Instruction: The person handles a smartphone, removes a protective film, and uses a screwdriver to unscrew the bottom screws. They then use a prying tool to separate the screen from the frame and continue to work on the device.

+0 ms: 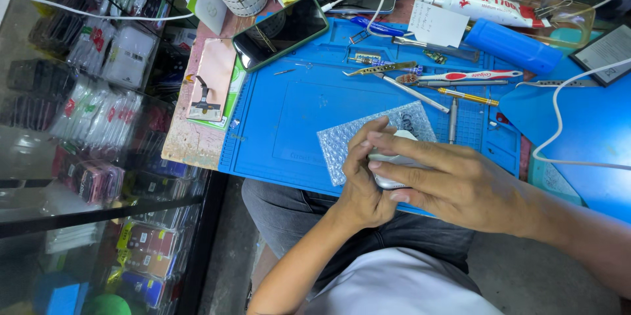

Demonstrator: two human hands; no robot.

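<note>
Right now both hands grasp small white device (pixel 394 160) at near edge of blue mat (pixel 289 124): left hand (pixel 360 187) cups near-left end, right hand (pixel 453 180) pinches top from right. Long axis left-right. Bubble-wrap sheet (pixel 348 141) just beneath. Dark phone (pixel 280 31) far left; white glue tube, red print (pixel 490 7), far right; white paper slip (pixel 437 24) beside.

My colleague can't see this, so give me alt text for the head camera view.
Both hands, left hand and right hand, grip a small white device over a bubble wrap sheet on a blue work mat. A dark phone and metal tools lie beyond.
</note>
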